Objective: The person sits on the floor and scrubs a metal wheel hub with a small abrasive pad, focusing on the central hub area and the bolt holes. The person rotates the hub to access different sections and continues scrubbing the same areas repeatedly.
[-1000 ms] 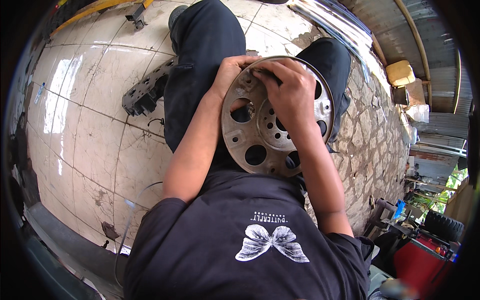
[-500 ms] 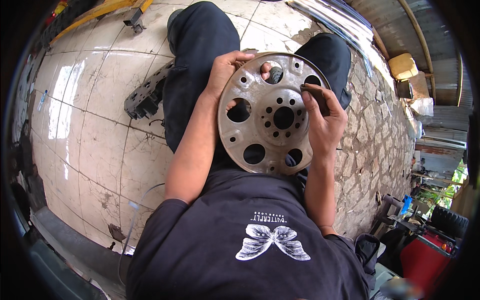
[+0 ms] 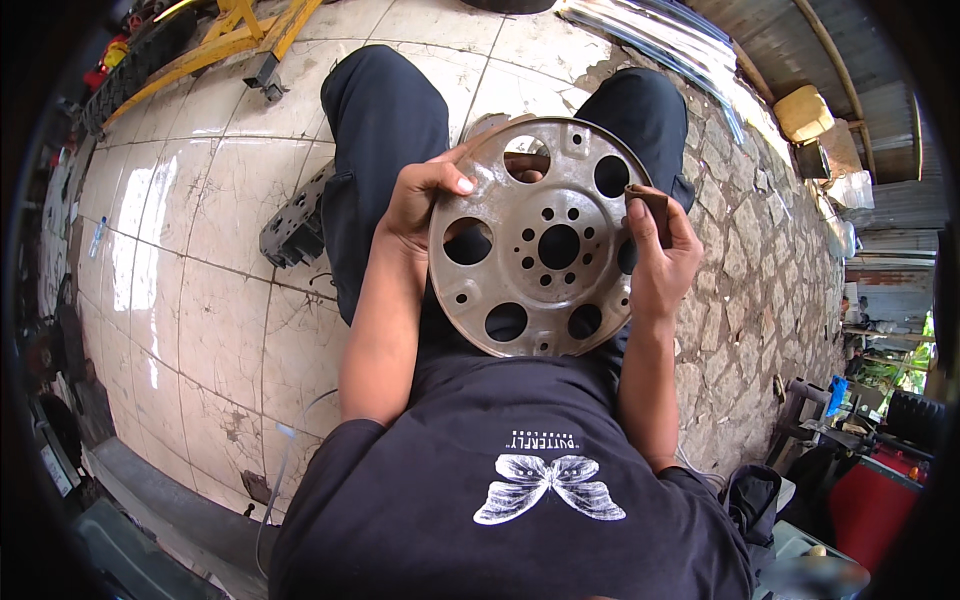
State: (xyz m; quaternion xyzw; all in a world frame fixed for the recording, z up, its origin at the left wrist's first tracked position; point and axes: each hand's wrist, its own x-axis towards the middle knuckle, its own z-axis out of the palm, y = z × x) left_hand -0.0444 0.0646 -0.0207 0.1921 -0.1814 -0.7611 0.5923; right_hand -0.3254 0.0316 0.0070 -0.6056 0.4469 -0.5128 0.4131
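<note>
A round grey-brown metal flexplate (image 3: 508, 200) rests tilted over my lap, with large round holes around a smaller bolt circle and centre bore. My left hand (image 3: 418, 205) grips its upper left rim, thumb on the face and the other fingers behind, partly seen through the top hole. Between the thumb and fingers of my right hand (image 3: 662, 258) is a folded brown piece of sandpaper (image 3: 653, 202), at the plate's right rim. Whether the paper touches the metal is hard to tell.
Left of my leg, a dark perforated metal block (image 3: 292, 228) lies on the tiled floor (image 3: 215, 330). A yellow metal frame (image 3: 210, 60) stands far left. Stone paving (image 3: 740, 300) spans the right, with long metal bars (image 3: 655, 45), a yellow jerrycan (image 3: 803, 113) and a red machine (image 3: 868, 515) beyond.
My right hand has moved with the sandpaper from the plate's face out to its right rim. The plate has turned slightly, and my left hand has shifted lower along its rim.
</note>
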